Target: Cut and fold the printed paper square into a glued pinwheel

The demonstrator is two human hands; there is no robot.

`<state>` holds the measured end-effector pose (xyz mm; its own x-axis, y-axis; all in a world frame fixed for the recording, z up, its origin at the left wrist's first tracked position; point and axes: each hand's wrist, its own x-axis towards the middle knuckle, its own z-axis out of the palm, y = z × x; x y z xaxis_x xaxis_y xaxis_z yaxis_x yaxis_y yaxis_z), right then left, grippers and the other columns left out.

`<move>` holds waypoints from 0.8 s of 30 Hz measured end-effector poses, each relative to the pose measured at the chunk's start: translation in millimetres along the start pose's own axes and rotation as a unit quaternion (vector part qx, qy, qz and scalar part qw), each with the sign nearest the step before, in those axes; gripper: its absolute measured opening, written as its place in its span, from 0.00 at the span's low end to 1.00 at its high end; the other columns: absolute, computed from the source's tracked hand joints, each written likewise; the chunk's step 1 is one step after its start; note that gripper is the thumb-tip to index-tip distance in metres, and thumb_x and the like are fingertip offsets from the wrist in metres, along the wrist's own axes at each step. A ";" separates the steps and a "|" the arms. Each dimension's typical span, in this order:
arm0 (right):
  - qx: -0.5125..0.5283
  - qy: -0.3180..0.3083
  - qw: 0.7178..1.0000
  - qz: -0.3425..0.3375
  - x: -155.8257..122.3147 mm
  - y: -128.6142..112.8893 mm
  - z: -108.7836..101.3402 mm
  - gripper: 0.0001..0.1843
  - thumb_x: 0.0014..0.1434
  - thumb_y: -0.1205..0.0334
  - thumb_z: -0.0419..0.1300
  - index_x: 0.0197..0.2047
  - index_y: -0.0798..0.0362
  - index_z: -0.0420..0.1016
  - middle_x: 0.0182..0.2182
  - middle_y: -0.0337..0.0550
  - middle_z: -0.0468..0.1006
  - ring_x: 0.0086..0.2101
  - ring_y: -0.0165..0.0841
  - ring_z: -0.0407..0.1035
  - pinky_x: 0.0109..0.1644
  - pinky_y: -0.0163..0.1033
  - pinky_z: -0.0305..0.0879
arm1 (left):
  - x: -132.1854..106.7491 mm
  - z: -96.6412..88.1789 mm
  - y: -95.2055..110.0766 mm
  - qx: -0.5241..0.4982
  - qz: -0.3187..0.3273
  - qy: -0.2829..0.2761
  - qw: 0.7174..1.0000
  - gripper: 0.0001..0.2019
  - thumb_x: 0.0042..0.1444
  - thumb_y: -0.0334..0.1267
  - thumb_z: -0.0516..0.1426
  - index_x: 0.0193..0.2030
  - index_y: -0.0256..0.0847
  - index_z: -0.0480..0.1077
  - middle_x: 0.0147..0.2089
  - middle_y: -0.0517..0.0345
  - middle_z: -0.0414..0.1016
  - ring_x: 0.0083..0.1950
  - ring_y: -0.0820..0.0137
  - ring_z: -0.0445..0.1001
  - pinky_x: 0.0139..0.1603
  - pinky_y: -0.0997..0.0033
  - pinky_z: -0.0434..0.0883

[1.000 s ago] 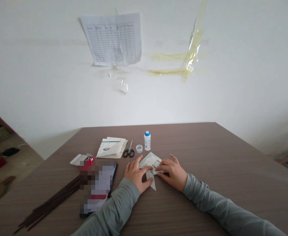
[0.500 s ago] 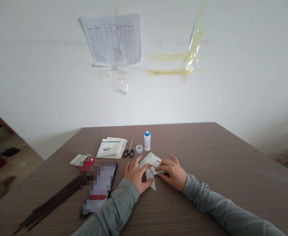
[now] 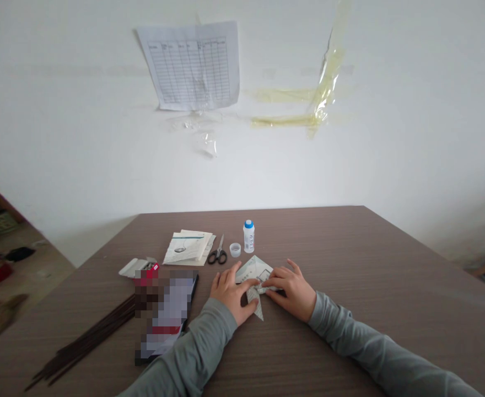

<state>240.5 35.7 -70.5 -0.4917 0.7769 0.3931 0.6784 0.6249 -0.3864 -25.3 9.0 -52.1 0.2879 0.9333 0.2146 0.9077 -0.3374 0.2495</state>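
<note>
A folded printed paper lies on the brown table in front of me, with one point toward me. My left hand rests on its left side, fingers pressed onto the fold. My right hand holds down its right side, fingertips meeting the left hand's at the middle crease. Both hands pinch or press the paper flat against the tabletop.
Behind the paper stand a small white bottle with a blue cap, a loose clear cap, scissors and a stack of leaflets. A blurred booklet, a small box and several thin dark sticks lie at left.
</note>
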 end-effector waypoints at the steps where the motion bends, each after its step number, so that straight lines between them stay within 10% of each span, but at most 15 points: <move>1: -0.002 -0.002 1.000 0.002 0.1 -0.4 -0.1 0.13 0.77 0.60 0.75 0.57 0.32 1.00 0.48 0.44 0.97 0.51 0.53 0.94 0.88 0.82 0.72 | 0.0 -0.4 0.3 0.000 -0.001 0.001 1.000 0.24 0.67 0.37 0.80 0.69 0.59 0.97 0.93 0.41 0.78 0.88 0.32 0.81 0.93 0.19 0.72; 24: -0.004 0.002 1.000 -0.010 0.2 1.0 1.3 0.12 0.80 0.58 0.73 0.57 0.31 0.98 0.47 0.43 0.97 0.50 0.51 0.93 0.88 0.80 0.72 | -2.5 3.5 -8.0 -0.026 -0.001 0.027 0.999 0.28 0.66 0.35 0.80 0.72 0.51 0.93 0.91 0.34 0.79 0.86 0.30 0.84 0.92 0.18 0.75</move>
<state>240.4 36.6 -71.9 -0.5039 0.7637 0.4035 0.6723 0.6401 -0.3719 -32.2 9.8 -57.9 0.2669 0.9267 0.2647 0.8912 -0.3419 0.2982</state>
